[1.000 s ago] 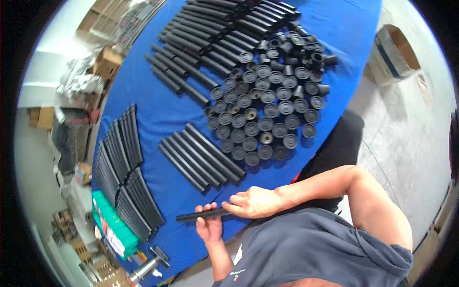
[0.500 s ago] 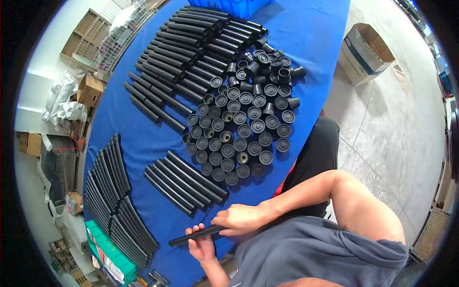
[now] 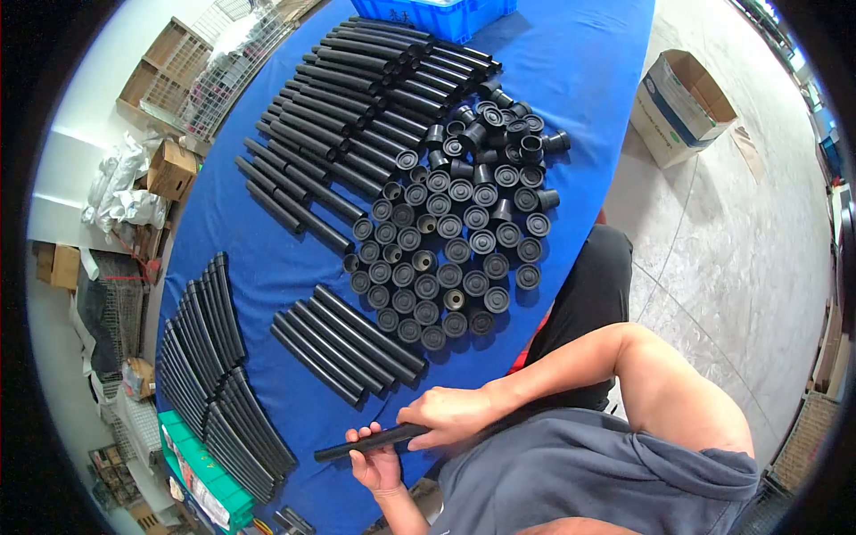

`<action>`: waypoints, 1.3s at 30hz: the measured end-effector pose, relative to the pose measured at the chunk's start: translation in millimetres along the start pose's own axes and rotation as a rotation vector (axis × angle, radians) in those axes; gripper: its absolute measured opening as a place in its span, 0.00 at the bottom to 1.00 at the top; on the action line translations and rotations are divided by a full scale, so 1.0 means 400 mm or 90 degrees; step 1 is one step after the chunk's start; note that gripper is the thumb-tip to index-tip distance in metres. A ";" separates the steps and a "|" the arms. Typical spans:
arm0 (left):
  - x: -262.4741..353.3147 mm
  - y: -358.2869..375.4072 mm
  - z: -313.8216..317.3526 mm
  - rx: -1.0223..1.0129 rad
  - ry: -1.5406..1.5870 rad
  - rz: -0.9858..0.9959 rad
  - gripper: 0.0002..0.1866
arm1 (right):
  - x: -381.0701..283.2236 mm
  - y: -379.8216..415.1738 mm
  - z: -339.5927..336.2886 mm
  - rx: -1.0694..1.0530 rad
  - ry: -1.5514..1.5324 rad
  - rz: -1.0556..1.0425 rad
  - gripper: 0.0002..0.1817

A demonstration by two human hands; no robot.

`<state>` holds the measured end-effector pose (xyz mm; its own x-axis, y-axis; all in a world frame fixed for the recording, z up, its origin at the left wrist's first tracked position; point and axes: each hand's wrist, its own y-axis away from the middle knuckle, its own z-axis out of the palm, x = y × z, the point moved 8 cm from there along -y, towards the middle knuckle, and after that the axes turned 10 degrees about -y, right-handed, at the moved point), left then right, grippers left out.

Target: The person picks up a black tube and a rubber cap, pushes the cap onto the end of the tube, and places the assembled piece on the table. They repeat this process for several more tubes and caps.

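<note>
A slim black tube (image 3: 333, 452) lies across both my hands at the table's near edge. My left hand (image 3: 376, 465) is closed around its middle, with fingers above and thumb below. My right hand (image 3: 452, 415) grips the tube's right end from above, so that end is hidden under the fingers. Just beyond my hands, a small row of black tubes (image 3: 348, 343) lies side by side on the blue cloth (image 3: 259, 392). Further up is a large group of round black ribbed caps (image 3: 456, 250), most with their discs facing up, a few tipped over.
Many longer black tubes (image 3: 357, 98) lie in rows at the far side. Thinner black tubes (image 3: 214, 357) are stacked at left, beside a green bin (image 3: 201, 473). A blue crate (image 3: 446, 18) sits at the back edge. An open cardboard box (image 3: 682, 107) stands on the floor.
Both hands keep hold of the tube in nearly the same spot. My right hand has shifted very slightly; the table view has moved a little with the camera.
</note>
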<state>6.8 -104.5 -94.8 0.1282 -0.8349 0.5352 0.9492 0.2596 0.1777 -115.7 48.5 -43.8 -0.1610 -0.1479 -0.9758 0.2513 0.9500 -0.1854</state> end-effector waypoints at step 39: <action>0.001 0.011 0.000 0.026 -0.045 -0.002 0.18 | -0.018 0.005 -0.005 0.017 0.173 -0.037 0.15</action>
<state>11.0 -103.8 -93.7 0.1038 -0.8000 0.5909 0.9369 0.2781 0.2118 -116.1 52.1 -37.0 -0.4246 -0.1197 -0.8974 0.2586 0.9339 -0.2469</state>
